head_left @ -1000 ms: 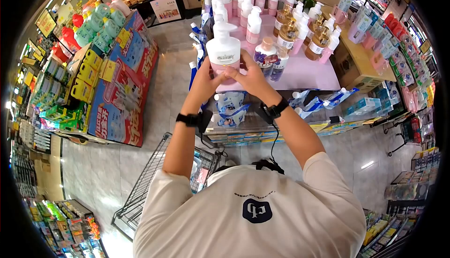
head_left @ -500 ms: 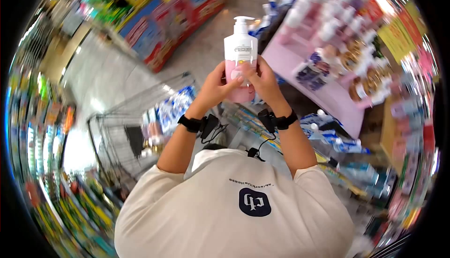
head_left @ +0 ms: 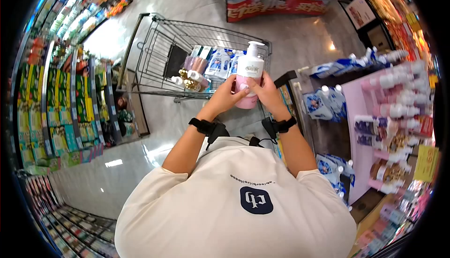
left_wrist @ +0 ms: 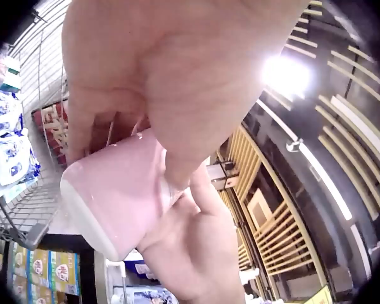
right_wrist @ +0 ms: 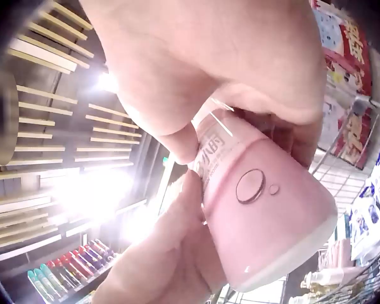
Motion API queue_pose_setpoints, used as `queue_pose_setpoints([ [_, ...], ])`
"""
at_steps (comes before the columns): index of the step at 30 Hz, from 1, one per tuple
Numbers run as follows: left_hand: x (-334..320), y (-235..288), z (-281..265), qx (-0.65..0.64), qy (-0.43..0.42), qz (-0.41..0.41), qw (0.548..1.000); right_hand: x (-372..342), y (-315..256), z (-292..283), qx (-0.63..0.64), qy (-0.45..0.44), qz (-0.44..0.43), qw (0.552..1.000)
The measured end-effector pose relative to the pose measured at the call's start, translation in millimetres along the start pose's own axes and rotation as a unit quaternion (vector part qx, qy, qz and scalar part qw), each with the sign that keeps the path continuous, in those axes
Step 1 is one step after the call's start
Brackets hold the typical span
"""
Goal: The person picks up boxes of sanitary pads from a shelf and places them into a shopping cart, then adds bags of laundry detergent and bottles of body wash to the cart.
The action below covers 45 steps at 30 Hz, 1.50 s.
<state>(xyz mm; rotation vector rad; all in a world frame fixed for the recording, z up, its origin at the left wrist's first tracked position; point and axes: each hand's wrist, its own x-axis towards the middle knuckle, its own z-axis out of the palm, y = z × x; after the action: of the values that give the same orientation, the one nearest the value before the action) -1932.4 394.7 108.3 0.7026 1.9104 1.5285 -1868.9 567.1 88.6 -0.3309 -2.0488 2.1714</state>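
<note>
Both hands hold a pink-and-white pump bottle [head_left: 250,68] upright in front of the chest, its white pump at the top. The left hand [head_left: 227,95] grips its left side and the right hand [head_left: 270,97] its right, with the thumbs across the front. From below, the left wrist view shows the pink lower body and pale base of the bottle [left_wrist: 111,196]. In the right wrist view, fingers wrap the bottle [right_wrist: 266,202] near its label, and drop-shaped marks show on its side. In the head view the bottle overlaps the near end of a wire shopping cart [head_left: 159,28].
Blue-and-white packs [head_left: 219,63] and several bottles, one with a gold pump [head_left: 191,81], lie in the cart. At right stands a pink display table [head_left: 358,98] of pump bottles, with blue-and-white pouches [head_left: 319,104] along its side. Stocked shelves [head_left: 61,112] line the left.
The person has turned left, away from the display table, so the cart now lies ahead and the table at right. The bottle stays in both hands and was brought away from the table.
</note>
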Motion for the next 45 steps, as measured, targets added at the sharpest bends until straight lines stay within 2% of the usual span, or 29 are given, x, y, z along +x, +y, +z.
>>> queue_pose_setpoints([
  [2, 2, -24, -20, -0.013, 0.039, -0.004, 0.999, 23, 15, 19, -0.001, -0.013, 0.015, 1.0],
  [5, 12, -72, -52, -0.05, 0.061, -0.028, 0.996, 53, 37, 50, -0.004, 0.013, 0.091, 0.996],
  [7, 25, -101, -76, -0.031, 0.035, -0.08, 0.996, 75, 56, 69, 0.012, 0.037, 0.123, 0.992],
  [9, 34, -127, -90, -0.069, 0.035, -0.112, 0.991, 96, 88, 81, 0.002, 0.052, 0.145, 0.988],
  [12, 59, -152, -120, 0.013, -0.035, -0.175, 0.984, 123, 113, 96, -0.003, 0.077, 0.16, 0.984],
  [15, 78, -185, -134, -0.006, -0.049, -0.16, 0.986, 143, 133, 103, -0.004, 0.105, 0.168, 0.98],
  [16, 85, -199, -137, -0.028, -0.052, -0.157, 0.986, 149, 142, 101, -0.032, 0.09, 0.148, 0.984],
  [17, 94, -191, -147, -0.016, -0.049, -0.154, 0.987, 156, 150, 99, -0.061, 0.074, 0.13, 0.987],
  [18, 107, -204, -153, -0.059, -0.041, -0.147, 0.986, 165, 157, 99, -0.076, 0.042, 0.073, 0.993],
  [19, 120, -219, -159, -0.102, -0.032, -0.142, 0.984, 171, 153, 104, -0.058, 0.025, 0.115, 0.991],
  [21, 140, -219, -178, -0.117, -0.02, -0.099, 0.988, 188, 165, 107, -0.135, -0.021, 0.085, 0.987],
  [23, 157, -241, -191, -0.098, -0.061, -0.069, 0.991, 203, 168, 109, -0.228, -0.051, 0.122, 0.965],
  [24, 159, -238, -198, -0.057, -0.064, -0.089, 0.992, 211, 164, 112, -0.214, -0.073, 0.119, 0.967],
  [25, 162, -242, -201, -0.057, -0.066, -0.089, 0.992, 217, 192, 106, -0.213, -0.092, 0.097, 0.968],
  [27, 167, -253, -203, 0.015, -0.083, -0.107, 0.991, 228, 207, 105, -0.234, -0.102, 0.12, 0.959],
  [29, 169, -267, -198, 0.027, -0.081, -0.135, 0.987, 239, 215, 104, -0.233, -0.104, 0.144, 0.956],
  [31, 171, -294, -185, -0.018, 0.048, -0.101, 0.994, 244, 228, 106, -0.229, -0.107, 0.17, 0.952],
  [32, 176, -304, -180, -0.047, 0.064, -0.102, 0.992, 247, 242, 106, -0.189, -0.082, 0.164, 0.965],
  [33, 181, -315, -175, -0.048, 0.062, -0.105, 0.991, 250, 253, 104, -0.15, -0.057, 0.157, 0.975],
  [35, 192, -337, -166, -0.099, 0.066, -0.131, 0.984, 260, 280, 96, -0.166, -0.054, 0.158, 0.972],
  [36, 198, -342, -164, -0.026, 0.028, -0.16, 0.986, 264, 299, 93, -0.122, -0.021, 0.18, 0.976],
  [37, 201, -346, -159, -0.025, 0.027, -0.161, 0.986, 266, 317, 88, -0.077, 0.011, 0.201, 0.976],
  [38, 204, -343, -154, -0.013, -0.001, -0.207, 0.978, 270, 325, 84, -0.044, 0.034, 0.276, 0.96],
  [39, 208, -340, -149, -0.002, -0.029, -0.252, 0.967, 276, 326, 84, -0.043, 0.035, 0.275, 0.96],
  [40, 210, -338, -145, -0.063, -0.04, -0.272, 0.959, 279, 328, 83, -0.077, 0.052, 0.287, 0.953],
  [41, 214, -340, -142, -0.064, -0.043, -0.274, 0.959, 280, 331, 81, -0.111, 0.069, 0.3, 0.945],
  [43, 214, -347, -133, -0.01, -0.028, -0.218, 0.975, 284, 365, 70, -0.116, 0.063, 0.31, 0.941],
  [44, 212, -383, -122, 0.022, 0.002, -0.161, 0.987, 289, 354, 71, -0.164, 0.052, 0.311, 0.935],
  [45, 212, -383, -122, 0.022, -0.006, -0.155, 0.988, 288, 356, 70, -0.209, 0.04, 0.312, 0.926],
])
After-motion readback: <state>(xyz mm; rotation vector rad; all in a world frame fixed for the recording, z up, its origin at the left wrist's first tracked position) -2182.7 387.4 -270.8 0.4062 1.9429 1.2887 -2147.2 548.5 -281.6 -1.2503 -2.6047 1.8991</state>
